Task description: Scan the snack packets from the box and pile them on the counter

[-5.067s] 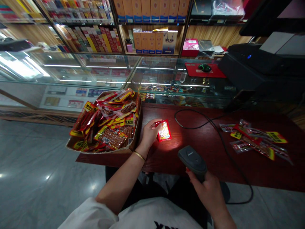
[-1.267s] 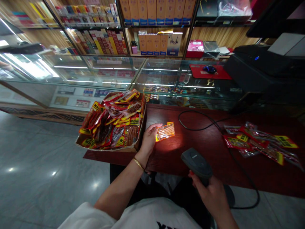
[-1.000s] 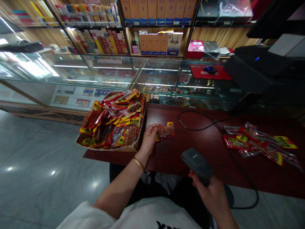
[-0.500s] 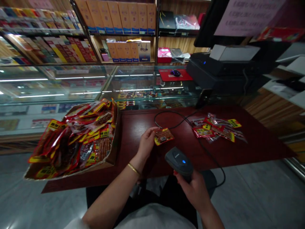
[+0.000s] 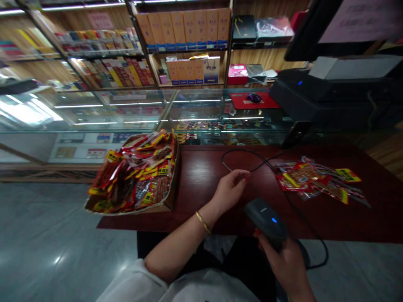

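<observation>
My right hand (image 5: 285, 256) is wrapped round the handle of a dark barcode scanner (image 5: 266, 220), whose blue light is on. Its head points forward over the dark red desk. My left hand (image 5: 231, 188), with a gold bangle at the wrist, hovers empty above the desk, fingers loosely bent and apart. To its right is a loose pile of snack packets (image 5: 327, 182), red and yellow with clear film. On the left, a cardboard box (image 5: 174, 188) is heaped with more such packets (image 5: 141, 167). The scanner's black cable (image 5: 304, 214) runs over the desk.
Behind the desk (image 5: 201, 209) stands a glass display counter (image 5: 201, 102) with a mouse (image 5: 253, 97) on a red mat (image 5: 270, 101). Dark checkout equipment (image 5: 330, 96) is at the right. A phone-like dark object (image 5: 296, 134) stands upright near the cable. Shelves of boxes (image 5: 189, 31) line the back.
My left hand has let go of a snack packet, which now lies on the right-hand pile. The view has turned left, so things appear farther right. The scanner stays in my right hand.
</observation>
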`<state>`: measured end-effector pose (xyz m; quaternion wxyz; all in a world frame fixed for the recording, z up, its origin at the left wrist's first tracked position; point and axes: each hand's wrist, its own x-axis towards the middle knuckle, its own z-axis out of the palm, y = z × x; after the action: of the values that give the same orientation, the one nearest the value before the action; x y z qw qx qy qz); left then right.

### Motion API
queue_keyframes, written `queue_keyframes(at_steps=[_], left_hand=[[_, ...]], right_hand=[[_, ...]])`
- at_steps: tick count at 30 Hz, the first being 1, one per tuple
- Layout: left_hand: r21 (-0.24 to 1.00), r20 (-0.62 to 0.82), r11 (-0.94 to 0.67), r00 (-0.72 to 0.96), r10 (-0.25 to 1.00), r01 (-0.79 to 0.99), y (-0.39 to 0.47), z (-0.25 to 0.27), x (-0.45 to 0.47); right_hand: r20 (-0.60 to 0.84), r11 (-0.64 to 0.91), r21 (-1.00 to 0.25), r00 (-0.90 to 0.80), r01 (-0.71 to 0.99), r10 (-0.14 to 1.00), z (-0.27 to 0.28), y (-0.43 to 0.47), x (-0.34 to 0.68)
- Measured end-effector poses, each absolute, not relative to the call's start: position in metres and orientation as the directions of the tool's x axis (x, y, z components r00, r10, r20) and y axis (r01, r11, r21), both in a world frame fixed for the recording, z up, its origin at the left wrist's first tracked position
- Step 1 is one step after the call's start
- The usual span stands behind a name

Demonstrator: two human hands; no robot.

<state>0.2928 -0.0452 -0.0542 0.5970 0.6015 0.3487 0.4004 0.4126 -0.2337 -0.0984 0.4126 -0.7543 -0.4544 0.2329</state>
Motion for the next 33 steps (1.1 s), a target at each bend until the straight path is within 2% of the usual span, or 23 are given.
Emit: queue_keyframes(at_steps=[3, 5, 8, 11, 16, 19, 21, 24, 28, 33], left_hand=[[0.917, 0.325, -0.365, 0.228, 0.918, 0.163, -0.066, -0.028, 0.204], [0.808, 0.446, -0.420, 0.036, 0.894, 0.413, -0.072, -0.012, 0.146], [0.596, 0.606, -0.306, -0.166, 0.778, 0.742, -0.066, 0.000, 0.072], [0.392, 0.637, -0.143, -0.156, 0.755, 0.909, -0.052, 0.002, 0.028], [0.185, 0.442, -0.002, -0.081, 0.894, 0.983, -0.022, 0.006, 0.012], [0.145, 0.230, -0.017, -0.017, 0.973, 0.989, 0.000, 0.008, 0.009], [0.153, 0.144, -0.059, 0.036, 0.989, 0.987, 0.009, 0.008, 0.008], [0.135, 0.184, -0.088, 0.062, 0.981, 0.987, 0.009, 0.007, 0.010], [0.081, 0.284, -0.045, 0.020, 0.959, 0.996, -0.008, 0.002, 0.013], [0.170, 0.386, -0.139, 0.064, 0.920, 0.976, -0.036, -0.008, 0.007]], right_hand=[[-0.022, -0.264, -0.829, 0.442, 0.494, 0.897, -0.103, -0.223, 0.407], [-0.040, -0.245, -0.843, 0.399, 0.478, 0.916, -0.102, -0.214, 0.402], [-0.052, -0.210, -0.863, 0.333, 0.459, 0.941, -0.096, -0.203, 0.394], [-0.053, -0.188, -0.867, 0.290, 0.462, 0.956, -0.093, -0.198, 0.385], [-0.039, -0.177, -0.856, 0.281, 0.485, 0.959, -0.098, -0.199, 0.377], [-0.040, -0.170, -0.837, 0.252, 0.520, 0.967, -0.100, -0.200, 0.379], [-0.034, -0.169, -0.835, 0.258, 0.524, 0.966, -0.100, -0.199, 0.380], [-0.024, -0.172, -0.841, 0.282, 0.513, 0.959, -0.100, -0.198, 0.380], [-0.047, -0.180, -0.835, 0.258, 0.519, 0.965, -0.104, -0.197, 0.378], [-0.056, -0.181, -0.843, 0.252, 0.507, 0.966, -0.108, -0.200, 0.383]])
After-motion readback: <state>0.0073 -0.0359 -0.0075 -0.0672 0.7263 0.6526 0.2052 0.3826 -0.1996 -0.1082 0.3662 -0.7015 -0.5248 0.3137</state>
